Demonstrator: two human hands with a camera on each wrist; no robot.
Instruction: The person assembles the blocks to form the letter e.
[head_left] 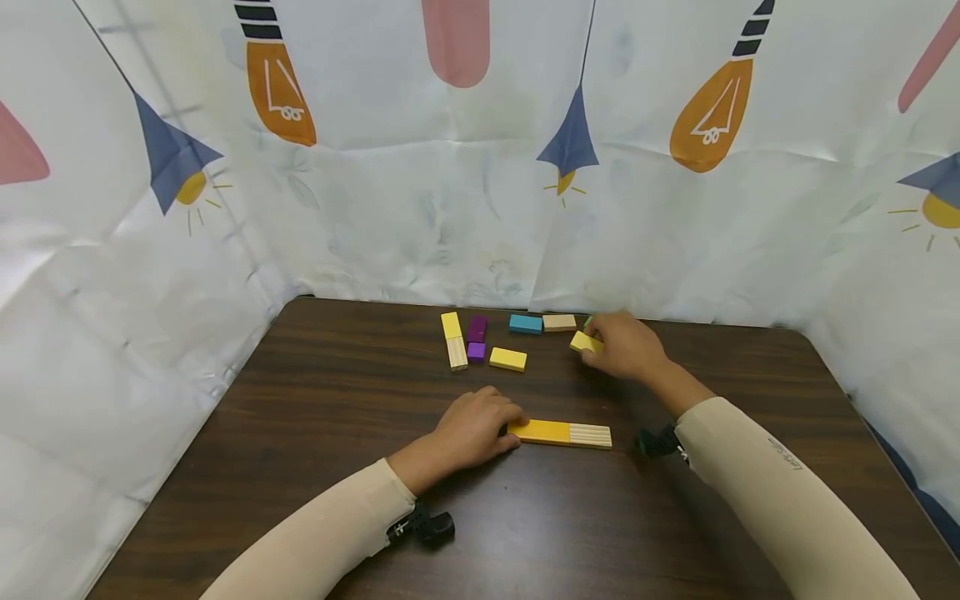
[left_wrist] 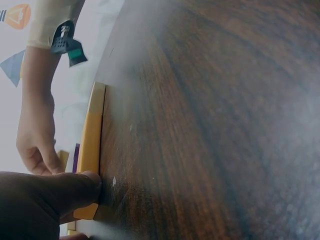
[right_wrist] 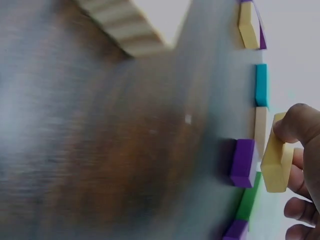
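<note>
My right hand [head_left: 628, 346] pinches a yellow block [right_wrist: 274, 162] between thumb and fingers, over the far right part of the table. Near the table's middle, my left hand [head_left: 472, 429] grips the left end of a low row of yellow blocks [head_left: 545, 431]; the thumb lies against the near side, as the left wrist view shows. Pale wooden sticks [head_left: 590, 436] form the right end of that row. Beneath and behind the right hand lie a purple block [right_wrist: 242, 162] and a green block [right_wrist: 249, 200], mostly hidden in the head view.
Along the table's back lie a blue block [head_left: 526, 324], a tan block [head_left: 558, 322] and another yellow block [head_left: 508, 359]. Left of them, a yellow and wood pair [head_left: 454, 342] sits beside purple blocks [head_left: 477, 328]. A printed curtain [head_left: 450, 208] hangs behind the dark wooden table [head_left: 315, 400].
</note>
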